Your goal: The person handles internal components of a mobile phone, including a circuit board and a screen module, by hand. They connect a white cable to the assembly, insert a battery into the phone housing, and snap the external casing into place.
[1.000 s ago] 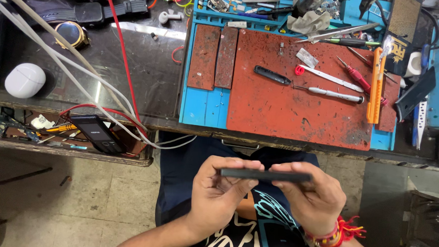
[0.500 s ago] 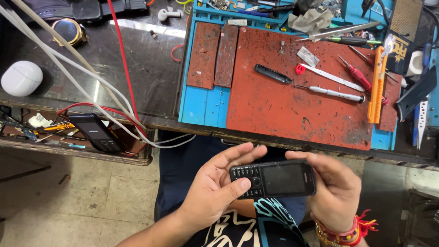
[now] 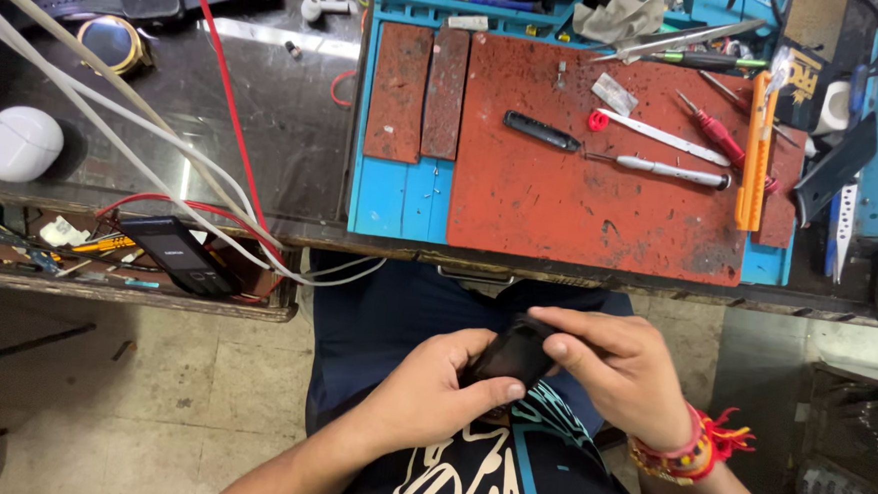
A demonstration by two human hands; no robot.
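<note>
Over my lap I hold a small black keypad phone (image 3: 513, 356) between both hands, tilted so mostly its dark back or edge shows. My left hand (image 3: 431, 392) grips its lower end with thumb on top. My right hand (image 3: 618, 372) closes over its upper end, fingers wrapped across it; red threads and a beaded band sit on that wrist. Most of the phone is hidden by my fingers.
A red and blue work mat (image 3: 582, 199) lies on the bench with a black tool (image 3: 540, 132), screwdrivers (image 3: 663, 171) and an orange tool (image 3: 754, 153). A second black phone (image 3: 178, 255) rests in an open drawer at left. White and red cables (image 3: 164, 152) cross the dark bench; a white case (image 3: 19, 143) sits far left.
The phone went from edge-on to keypad facing up, and is now turned over and closed in by both hands, which have drawn nearer to my body.
</note>
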